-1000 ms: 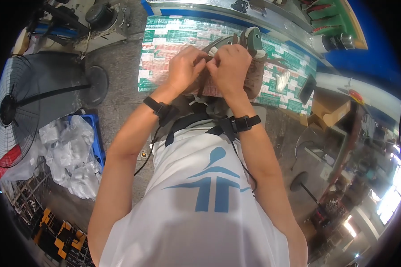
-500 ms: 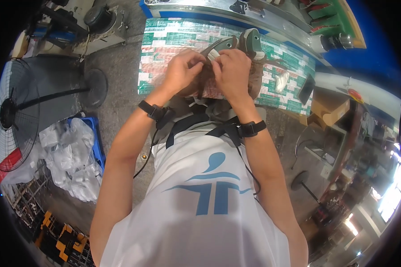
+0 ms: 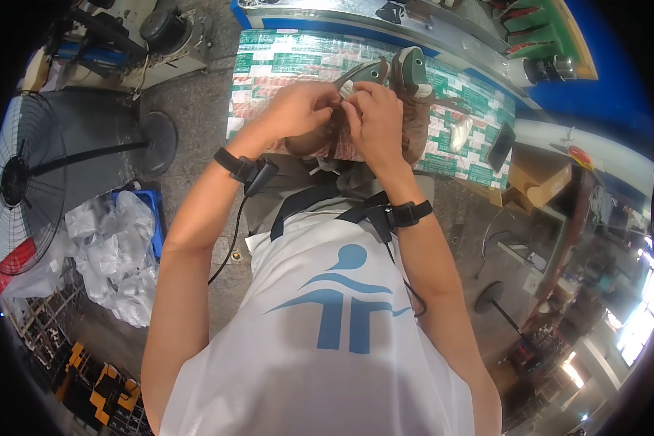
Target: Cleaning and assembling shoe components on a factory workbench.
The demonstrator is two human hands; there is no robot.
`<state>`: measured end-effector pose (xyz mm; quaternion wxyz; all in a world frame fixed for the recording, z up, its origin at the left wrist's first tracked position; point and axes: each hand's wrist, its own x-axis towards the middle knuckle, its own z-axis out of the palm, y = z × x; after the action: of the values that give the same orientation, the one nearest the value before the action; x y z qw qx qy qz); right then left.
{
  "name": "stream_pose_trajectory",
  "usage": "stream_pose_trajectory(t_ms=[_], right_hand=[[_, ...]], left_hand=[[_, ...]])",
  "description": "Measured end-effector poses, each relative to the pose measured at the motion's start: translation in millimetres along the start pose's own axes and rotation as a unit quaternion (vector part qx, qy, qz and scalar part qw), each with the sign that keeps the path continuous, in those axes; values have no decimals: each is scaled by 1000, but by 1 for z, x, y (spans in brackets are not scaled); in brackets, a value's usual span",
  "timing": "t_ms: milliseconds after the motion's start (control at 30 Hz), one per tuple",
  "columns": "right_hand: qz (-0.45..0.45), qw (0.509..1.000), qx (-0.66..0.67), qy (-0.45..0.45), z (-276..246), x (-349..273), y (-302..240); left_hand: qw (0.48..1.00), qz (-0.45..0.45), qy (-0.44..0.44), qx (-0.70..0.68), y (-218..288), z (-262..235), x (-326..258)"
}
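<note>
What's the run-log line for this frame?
left hand: gripping brown shoe | right hand: pinching same shoe | second shoe: on patterned table

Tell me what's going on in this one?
A person stands at a table covered in green-and-white printed sheets, working on a brown shoe with a green insole. Both hands meet at its top: the left hand and right hand pinch something small and pale there, too small to identify. A second matching shoe stands just beside it.

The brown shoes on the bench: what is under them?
Under the brown shoes lies a bench top covered with green and white printed sheets. Both hands, left and right, cover the part beneath the nearer shoe.
</note>
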<state>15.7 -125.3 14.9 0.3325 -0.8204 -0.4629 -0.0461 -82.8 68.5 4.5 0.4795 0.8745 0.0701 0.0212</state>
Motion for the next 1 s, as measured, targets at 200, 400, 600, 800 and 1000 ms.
stream_pose_trajectory(t_ms=[200, 400, 600, 800, 1000], right_hand=[[15, 1000, 10, 7, -12, 1, -5], [46, 998, -19, -36, -14, -2, 4], [142, 971, 189, 33, -7, -14, 14], [240, 889, 385, 56, -7, -2, -3], [293, 844, 414, -172, -41, 6, 14]], left_hand=[[973, 88, -54, 208, 13, -8, 5], [970, -81, -137, -184, 14, -30, 15], [993, -57, -101, -15, -3, -18, -7], [995, 69, -78, 0, 49, -27, 9], [944, -57, 107, -308, 18, -89, 17]])
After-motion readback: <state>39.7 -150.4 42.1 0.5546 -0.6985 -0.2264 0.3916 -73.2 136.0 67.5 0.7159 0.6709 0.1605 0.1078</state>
